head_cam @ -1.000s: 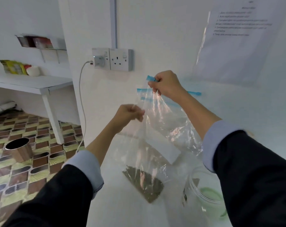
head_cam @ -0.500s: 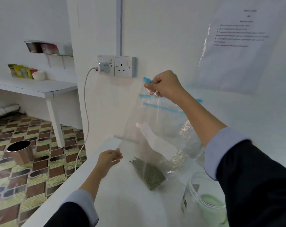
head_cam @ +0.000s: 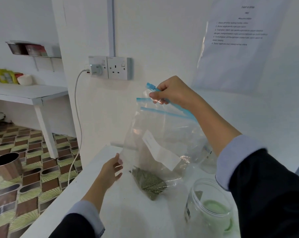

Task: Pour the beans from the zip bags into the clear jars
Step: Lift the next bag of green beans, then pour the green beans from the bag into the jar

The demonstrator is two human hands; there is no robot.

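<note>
We find the zip bag [head_cam: 162, 134] hanging upright above the white surface [head_cam: 87, 191], long axis vertical, blue zip edge uppermost, green beans [head_cam: 149, 182] gathered in its lowest corner, a white label on its side. Our right hand [head_cam: 172, 91] pinches the zip edge with curled fingers. Our left hand [head_cam: 111, 170], fingers spread and relaxed, sits beside the bag's lower left; contact cannot be confirmed. The clear jar [head_cam: 210, 208] stands open-mouthed at lower right, pale green visible inside.

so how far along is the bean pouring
Done: the clear jar stands open on the table. In hand: the right hand pinches the zip bag by its blue top, left hand open beside it. Left: the beans all sit in the bag's corner, unpoured.
</note>
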